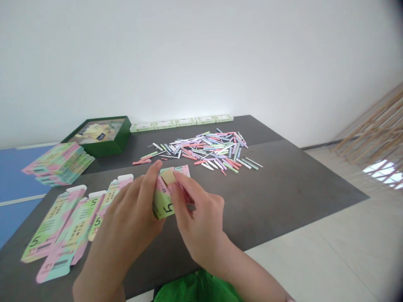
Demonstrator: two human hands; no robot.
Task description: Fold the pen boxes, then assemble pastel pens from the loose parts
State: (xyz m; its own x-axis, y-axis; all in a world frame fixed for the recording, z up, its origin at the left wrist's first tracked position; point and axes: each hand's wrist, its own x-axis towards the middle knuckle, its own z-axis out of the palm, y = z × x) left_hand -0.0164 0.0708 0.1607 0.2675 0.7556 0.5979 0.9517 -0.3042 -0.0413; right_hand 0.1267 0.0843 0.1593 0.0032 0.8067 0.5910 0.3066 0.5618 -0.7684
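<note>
A small pink and green cardboard box (163, 200) with a black "5" on it is held up in front of me, over the near part of the table. My left hand (134, 205) is closed around its left side, the thumb along the upper edge. With thumb and forefinger, my right hand (197, 209) pinches the pale yellow flap (168, 177) at the box's end. The inside of the box cannot be seen. Several flattened cartons (67, 237) of the same print lie to the left of my left hand.
A pile of coloured pens or sticks (208, 149) spreads across the middle of the dark table (267, 188). At the back left stands a green box (107, 147) holding packets, beside stacked cartons (59, 163). Pale green boxes (185, 121) line the wall.
</note>
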